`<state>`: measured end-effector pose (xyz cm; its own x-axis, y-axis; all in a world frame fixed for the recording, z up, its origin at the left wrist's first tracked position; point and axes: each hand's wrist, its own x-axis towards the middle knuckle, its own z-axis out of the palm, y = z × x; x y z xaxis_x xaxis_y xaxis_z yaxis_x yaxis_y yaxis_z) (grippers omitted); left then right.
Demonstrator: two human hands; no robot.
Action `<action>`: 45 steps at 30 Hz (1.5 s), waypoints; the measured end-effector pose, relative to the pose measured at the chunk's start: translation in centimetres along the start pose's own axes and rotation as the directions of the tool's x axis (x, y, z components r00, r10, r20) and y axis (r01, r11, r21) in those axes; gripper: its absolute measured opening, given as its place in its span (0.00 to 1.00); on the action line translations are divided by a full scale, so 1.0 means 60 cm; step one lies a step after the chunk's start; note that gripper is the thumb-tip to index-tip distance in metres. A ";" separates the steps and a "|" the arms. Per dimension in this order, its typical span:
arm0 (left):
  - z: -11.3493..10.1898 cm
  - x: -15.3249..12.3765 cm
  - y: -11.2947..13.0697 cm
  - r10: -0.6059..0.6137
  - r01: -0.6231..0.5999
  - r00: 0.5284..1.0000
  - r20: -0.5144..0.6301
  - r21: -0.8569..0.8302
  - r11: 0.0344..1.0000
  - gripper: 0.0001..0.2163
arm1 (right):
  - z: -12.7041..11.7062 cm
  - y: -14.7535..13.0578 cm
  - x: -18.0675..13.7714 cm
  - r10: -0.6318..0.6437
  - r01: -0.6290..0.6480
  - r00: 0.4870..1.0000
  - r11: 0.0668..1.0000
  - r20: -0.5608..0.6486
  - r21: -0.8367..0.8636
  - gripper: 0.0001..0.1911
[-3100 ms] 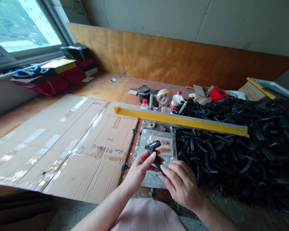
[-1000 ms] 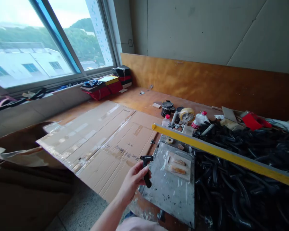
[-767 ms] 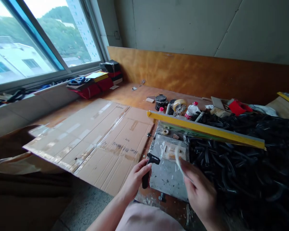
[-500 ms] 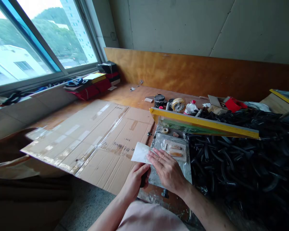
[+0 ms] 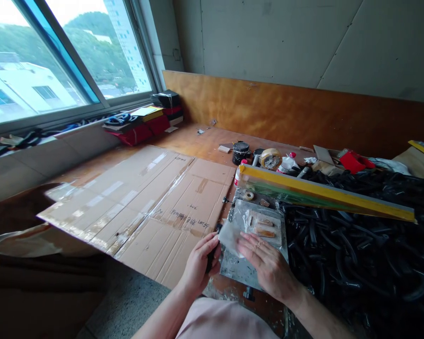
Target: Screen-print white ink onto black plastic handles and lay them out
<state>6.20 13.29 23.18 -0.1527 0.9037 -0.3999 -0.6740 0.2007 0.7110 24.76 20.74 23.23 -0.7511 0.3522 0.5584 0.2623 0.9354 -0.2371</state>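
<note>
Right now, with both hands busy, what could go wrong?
The thin white sheet in the right hand might slip or crumple against the black handle in the left hand. The yellow-edged frame, by the far end of the metal plate, might shift if knocked. The right forearm could snag the nearby heap of black parts.

My one view looks out from the wearer's head, on the near side of the metal plate [image 5: 242, 270], facing forward and down. It sits close to the left grip [image 5: 201, 261] and right grip [image 5: 271, 269] by that plate, yet reaches the window [image 5: 102, 52] far to its left and the wall [image 5: 268, 42] behind it.
</note>
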 end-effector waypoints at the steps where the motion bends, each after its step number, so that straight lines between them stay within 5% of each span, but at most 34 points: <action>1: -0.003 0.002 0.005 0.030 -0.030 0.999 -0.019 -0.011 0.999 0.14 | -0.004 0.006 -0.004 0.079 -0.078 0.996 0.996 -0.030 0.030 0.20; 4: -0.011 0.008 0.013 0.100 -0.100 0.990 -0.102 0.008 0.995 0.13 | -0.012 0.017 -0.002 0.391 -0.379 0.902 0.920 -0.182 0.098 0.14; 7: -0.012 0.012 0.006 0.140 -0.132 0.979 -0.148 0.065 0.989 0.16 | -0.008 0.005 0.031 0.552 -0.520 0.797 0.834 -0.245 0.186 0.10; 15: -0.002 0.002 -0.018 0.267 -0.239 0.963 -0.033 0.352 0.905 0.18 | 0.059 -0.051 0.129 0.583 -0.470 0.793 0.770 -0.177 0.431 0.06; 22: 0.004 0.001 -0.033 0.275 -0.239 0.953 -0.131 0.239 0.941 0.21 | 0.087 -0.051 0.138 0.629 -0.451 0.743 0.724 -0.230 0.523 0.07; 30: 0.002 0.009 -0.042 0.321 -0.286 0.913 -0.251 0.168 0.944 0.26 | 0.103 -0.005 0.114 0.790 -0.567 0.552 0.590 -0.266 0.576 0.13; 32: 0.005 0.012 -0.035 0.337 -0.299 0.910 -0.241 0.180 0.937 0.22 | 0.087 -0.013 0.122 0.758 -0.526 0.571 0.634 -0.316 0.567 0.11; 36: 0.012 0.011 -0.024 0.374 -0.314 0.895 -0.242 0.254 0.915 0.19 | 0.071 -0.046 0.147 0.518 -0.371 0.763 0.841 -0.387 0.395 0.09; 38: 0.011 0.010 -0.024 0.376 -0.312 0.887 -0.266 0.254 0.915 0.19 | 0.081 -0.047 0.149 0.442 -0.342 0.803 0.891 -0.400 0.297 0.09; 42: 0.002 0.010 -0.034 0.326 -0.283 0.899 -0.293 0.179 0.942 0.19 | 0.112 -0.016 0.130 0.504 -0.428 0.771 0.862 -0.388 0.270 0.10; 45: -0.010 0.024 -0.030 0.346 -0.319 0.896 -0.279 0.140 0.937 0.17 | 0.131 0.012 0.116 0.664 -0.555 0.677 0.744 -0.317 0.372 0.12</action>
<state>6.75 14.00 20.99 -0.5716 0.7736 -0.2735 -0.4821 -0.0469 0.8749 15.00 23.63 20.69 -0.1420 0.8696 0.4729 0.3872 0.4885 -0.7819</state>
